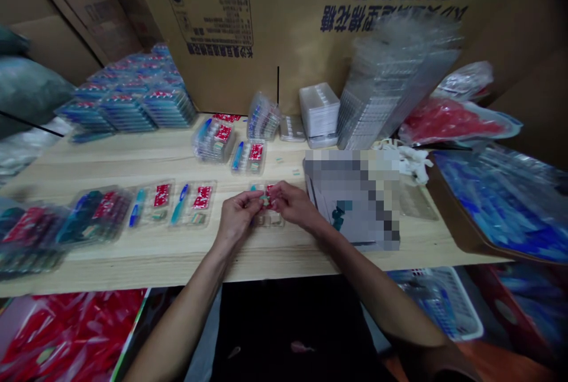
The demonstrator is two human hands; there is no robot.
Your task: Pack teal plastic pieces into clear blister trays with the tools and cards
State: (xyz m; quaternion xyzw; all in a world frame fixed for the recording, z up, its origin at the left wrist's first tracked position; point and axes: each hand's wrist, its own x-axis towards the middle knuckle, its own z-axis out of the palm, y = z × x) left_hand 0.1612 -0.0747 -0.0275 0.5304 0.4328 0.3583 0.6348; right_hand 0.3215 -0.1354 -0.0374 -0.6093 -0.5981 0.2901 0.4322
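Observation:
My left hand (239,213) and my right hand (293,201) meet over a clear plastic tray (276,222), fingers pinched together. Between the fingertips is a small pale-green piece (265,199); my left fingers grip it. What my right fingertips pinch is partly hidden. A red patterned packet (270,189) shows behind the fingers, and a blue stick-shaped piece (253,188) lies at the tray's left side. To the left, two similar trays each hold a blue pen-like stick (180,204), a red packet (203,197) and small greenish pieces (198,218).
Filled trays are stacked at the left (95,216) and far left back (128,98). Tall stacks of clear trays (381,86) stand behind. A blurred grey sheet (326,210) lies right of my hands. A box of blue packets (501,204) sits far right. Large cartons (275,21) wall the back.

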